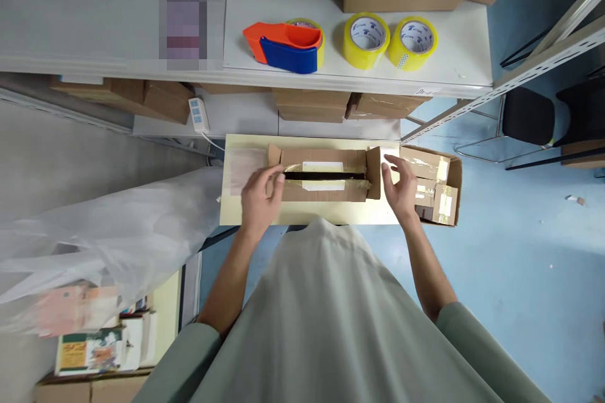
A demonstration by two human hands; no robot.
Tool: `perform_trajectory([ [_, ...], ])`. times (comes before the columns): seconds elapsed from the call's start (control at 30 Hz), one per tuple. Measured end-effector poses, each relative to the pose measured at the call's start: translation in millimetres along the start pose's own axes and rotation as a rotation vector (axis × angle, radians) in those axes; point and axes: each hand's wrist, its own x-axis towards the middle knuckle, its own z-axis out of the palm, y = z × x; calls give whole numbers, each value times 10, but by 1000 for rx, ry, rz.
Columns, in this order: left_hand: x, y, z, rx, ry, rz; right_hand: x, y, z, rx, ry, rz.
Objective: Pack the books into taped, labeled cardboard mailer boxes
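Logged carton (326, 155) on table (331, 213), frame centre (box (455, 174) to its right), plus tape rolls (352, 50) on shelf (458, 53), upper centre.

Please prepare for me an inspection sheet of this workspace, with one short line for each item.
Surface: pale yellow table, under the cardboard box.
Job's things: cardboard box, end flaps not folded in, dark gap along its top.
Clutter: tape dispenser and two yellow tape rolls on the shelf.
Hands: left hand at the box's left end, grip unclear; right hand open beside the right end.
Cables: white cable from power strip.
Surroundings: carton of smaller boxes at right; black chair beyond.
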Motion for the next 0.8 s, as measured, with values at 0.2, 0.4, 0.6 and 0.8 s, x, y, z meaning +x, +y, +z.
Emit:
perform_trajectory([
  [0.2, 22, 101, 455, 176, -299, 143, 213, -104, 217, -203, -399, -246],
  [0.4, -252, 110, 458, 273, -269, 160, 409, 227, 306, -343, -480, -272],
  [0.6, -531, -73, 426, 296, -292, 139, 558, 469, 336, -477, -550, -325],
  [0.8, -607, -410, 530, 457, -252, -7, 757, 648, 387, -308, -577, -366],
])
